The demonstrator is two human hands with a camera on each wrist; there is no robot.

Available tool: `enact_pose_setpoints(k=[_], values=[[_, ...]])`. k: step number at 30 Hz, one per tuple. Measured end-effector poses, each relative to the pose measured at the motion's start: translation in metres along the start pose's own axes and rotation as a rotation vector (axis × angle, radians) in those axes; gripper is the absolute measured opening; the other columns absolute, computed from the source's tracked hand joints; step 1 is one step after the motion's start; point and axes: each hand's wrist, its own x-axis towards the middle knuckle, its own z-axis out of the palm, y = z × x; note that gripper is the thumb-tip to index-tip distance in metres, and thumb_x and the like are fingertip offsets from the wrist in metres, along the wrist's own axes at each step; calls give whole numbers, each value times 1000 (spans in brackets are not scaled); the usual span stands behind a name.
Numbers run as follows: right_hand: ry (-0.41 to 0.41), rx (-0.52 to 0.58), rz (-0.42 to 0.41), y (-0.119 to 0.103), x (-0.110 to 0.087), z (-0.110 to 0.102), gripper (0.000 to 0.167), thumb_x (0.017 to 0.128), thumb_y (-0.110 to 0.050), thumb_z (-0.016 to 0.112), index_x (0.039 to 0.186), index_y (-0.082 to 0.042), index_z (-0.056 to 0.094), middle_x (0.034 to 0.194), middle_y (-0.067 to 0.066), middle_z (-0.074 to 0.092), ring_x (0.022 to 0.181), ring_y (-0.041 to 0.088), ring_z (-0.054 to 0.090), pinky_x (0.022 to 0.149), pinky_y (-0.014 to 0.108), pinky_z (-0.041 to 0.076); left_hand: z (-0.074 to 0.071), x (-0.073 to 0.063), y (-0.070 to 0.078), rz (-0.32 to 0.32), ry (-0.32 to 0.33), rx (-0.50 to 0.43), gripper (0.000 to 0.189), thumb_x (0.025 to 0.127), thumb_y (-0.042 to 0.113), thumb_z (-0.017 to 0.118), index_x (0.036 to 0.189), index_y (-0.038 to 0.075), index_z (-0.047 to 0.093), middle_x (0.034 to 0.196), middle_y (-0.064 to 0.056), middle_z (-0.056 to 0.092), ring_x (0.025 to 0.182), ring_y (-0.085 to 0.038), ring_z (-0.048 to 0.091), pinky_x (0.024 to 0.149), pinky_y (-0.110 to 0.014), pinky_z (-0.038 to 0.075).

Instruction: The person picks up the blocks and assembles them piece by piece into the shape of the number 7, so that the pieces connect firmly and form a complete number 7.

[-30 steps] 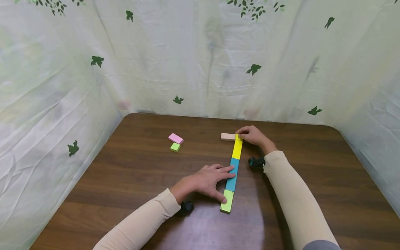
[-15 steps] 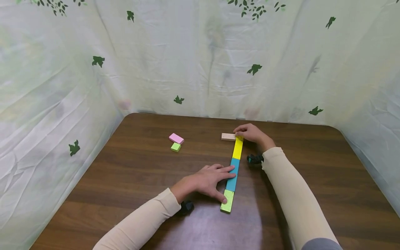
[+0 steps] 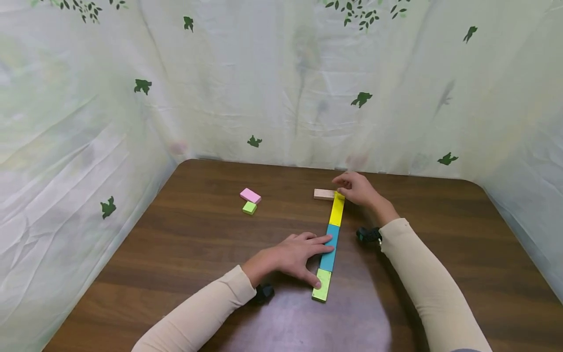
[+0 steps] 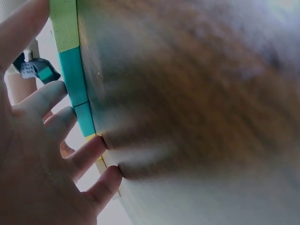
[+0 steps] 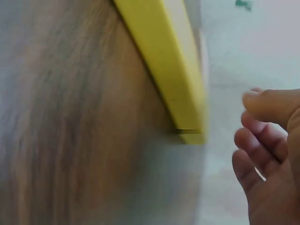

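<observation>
A straight row of flat blocks runs away from me on the table: a green block [image 3: 322,285] nearest, blue blocks [image 3: 328,259], then a yellow block [image 3: 336,211]. In the left wrist view a seam splits the blue stretch. My left hand [image 3: 293,255] lies spread beside the row, thumb on the green block and fingertips on the blue. A pale wooden block [image 3: 323,194] points left from the row's far end. My right hand [image 3: 358,189] is over that end. In the right wrist view its loosely bent fingers [image 5: 262,140] are apart from the yellow block and hold nothing.
A pink block [image 3: 250,195] and a small green block [image 3: 249,208] lie touching or nearly so, left of the row. The brown wooden table [image 3: 198,215] meets a pale curtain [image 3: 281,98] with green prints at its back edge. Both wrists carry dark devices.
My right hand has lifted its fingers off the far end of the yellow stretch. My left hand stays on the row. The whole head view has shifted slightly.
</observation>
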Motion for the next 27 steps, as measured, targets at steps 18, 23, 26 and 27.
enact_pose_setpoints(k=[18,23,26,27], values=[[-215,-101,-94,-17,-2,-3,36,86,4,60,120,-1,69,116,16,63,105,32,59,93,48,53,2,1,2,5,0,-7,87,81,62,71,154,38,32,167,16,14,150,-22,27,118,-51,29],[-269,-153,-70,-17,-2,0,37,85,3,60,121,-2,70,117,15,63,103,30,58,94,45,53,3,1,3,11,6,4,87,80,62,71,154,37,33,167,16,15,149,-22,28,117,-50,29],[-267,-182,-90,-17,-2,1,35,86,2,60,120,-1,70,117,16,62,104,30,58,95,46,52,2,1,2,7,7,3,87,80,63,71,154,38,33,167,16,15,149,-22,28,117,-50,30],[-264,-187,-96,-17,-2,1,35,87,2,60,120,-1,70,117,16,62,104,30,58,95,46,52,2,1,2,7,7,3,87,80,63,71,154,38,32,167,17,14,149,-22,28,117,-50,30]])
